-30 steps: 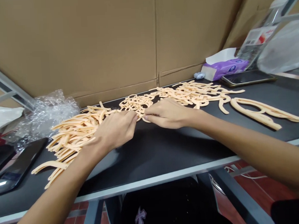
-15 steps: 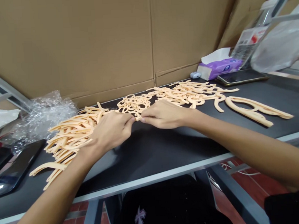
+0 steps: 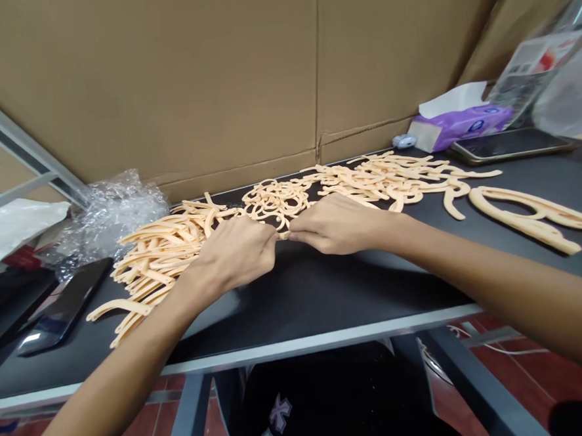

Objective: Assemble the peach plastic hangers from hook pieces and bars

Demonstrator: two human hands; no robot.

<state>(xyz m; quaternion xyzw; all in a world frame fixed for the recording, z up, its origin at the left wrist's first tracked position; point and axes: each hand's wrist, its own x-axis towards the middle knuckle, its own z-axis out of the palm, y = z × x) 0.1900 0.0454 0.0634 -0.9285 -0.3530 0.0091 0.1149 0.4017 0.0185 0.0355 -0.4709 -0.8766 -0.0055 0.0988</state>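
My left hand (image 3: 241,250) and my right hand (image 3: 338,225) meet over the middle of the black table. Pinched between their fingertips is a small peach plastic piece (image 3: 283,235), mostly covered by the fingers, so its full shape is hidden. Just behind the fingers lies a heap of thin, curved, ring-like peach pieces (image 3: 275,198). Beside and partly under my left wrist spreads a pile of long curved peach plastic arms (image 3: 150,256). Beyond my right hand is another pile of curved peach pieces (image 3: 391,175).
A larger looped peach part, like a folded hanger (image 3: 532,215), rests at the right. Behind are a purple tissue pack (image 3: 467,125), a phone (image 3: 513,144) and a bottle (image 3: 538,65). Crumpled clear plastic (image 3: 118,215) and a dark phone-like slab (image 3: 67,307) lie left. Cardboard (image 3: 188,79) stands behind.
The camera view has turned slightly left, so the table's contents appear shifted to the right. Both hands keep their pinch on the small piece, with little change in pose.
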